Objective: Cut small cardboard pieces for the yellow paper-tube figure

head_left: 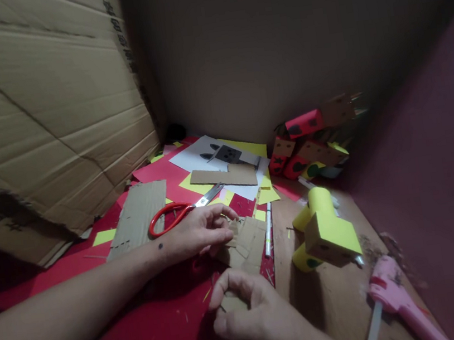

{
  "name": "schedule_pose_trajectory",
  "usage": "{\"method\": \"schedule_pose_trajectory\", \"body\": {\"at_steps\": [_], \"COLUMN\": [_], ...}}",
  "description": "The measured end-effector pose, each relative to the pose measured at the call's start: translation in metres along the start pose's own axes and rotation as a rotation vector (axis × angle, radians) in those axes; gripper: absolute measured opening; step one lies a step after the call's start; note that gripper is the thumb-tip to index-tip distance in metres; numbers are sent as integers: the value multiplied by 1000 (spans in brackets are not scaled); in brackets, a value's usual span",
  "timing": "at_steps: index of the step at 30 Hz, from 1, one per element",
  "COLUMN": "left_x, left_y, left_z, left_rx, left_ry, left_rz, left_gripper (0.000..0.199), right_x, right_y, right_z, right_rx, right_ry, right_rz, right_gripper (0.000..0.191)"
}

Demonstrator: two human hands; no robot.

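My left hand [205,230] reaches in with fingers curled, its thumb and fingertips closed on a small cardboard piece [234,236]. Just under it lies a larger flat scrap of cardboard [251,242]. Nearer to me, my right hand [257,312] is closed in a pinch on another small cardboard piece [233,302], mostly hidden by the fingers. Red-handled scissors [173,218] lie right behind my left hand, blades pointing away to the right. A white pen [268,229] lies to the right of the cardboard scrap.
A yellow paper-and-cardboard figure [331,231] stands at right, with a pink glue gun [391,287] nearer. Red cardboard figures [303,125] are piled behind. Cardboard strips [223,177] and coloured paper [158,177] cover the red surface. A large cardboard sheet [44,105] stands at left.
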State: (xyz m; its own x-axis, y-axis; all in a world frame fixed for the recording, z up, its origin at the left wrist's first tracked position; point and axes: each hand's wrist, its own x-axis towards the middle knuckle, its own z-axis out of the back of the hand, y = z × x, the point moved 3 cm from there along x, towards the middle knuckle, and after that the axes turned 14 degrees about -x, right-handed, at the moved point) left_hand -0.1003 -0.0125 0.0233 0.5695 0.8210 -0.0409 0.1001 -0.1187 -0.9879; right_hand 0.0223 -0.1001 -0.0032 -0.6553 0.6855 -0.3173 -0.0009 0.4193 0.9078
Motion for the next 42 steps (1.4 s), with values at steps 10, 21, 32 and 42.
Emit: {"method": "schedule_pose_trajectory", "body": {"at_steps": [10, 21, 32, 42], "left_x": [-19, -10, 1, -1], "left_y": [1, 23, 3, 9], "left_z": [-33, -53, -17, -20], "left_rx": [292, 593, 690, 315], "left_ry": [272, 142, -109, 78], "left_rz": [-157, -345, -286, 133], "left_gripper": [32, 25, 14, 23], "right_x": [-36, -53, -53, -37], "right_y": [-7, -13, -3, -3], "right_z": [7, 23, 32, 39], "right_rx": [80, -227, -297, -104], "right_ry": [11, -327, -633, -782], "right_rz": [171, 296, 147, 118], "right_gripper": [31, 32, 25, 36]}}
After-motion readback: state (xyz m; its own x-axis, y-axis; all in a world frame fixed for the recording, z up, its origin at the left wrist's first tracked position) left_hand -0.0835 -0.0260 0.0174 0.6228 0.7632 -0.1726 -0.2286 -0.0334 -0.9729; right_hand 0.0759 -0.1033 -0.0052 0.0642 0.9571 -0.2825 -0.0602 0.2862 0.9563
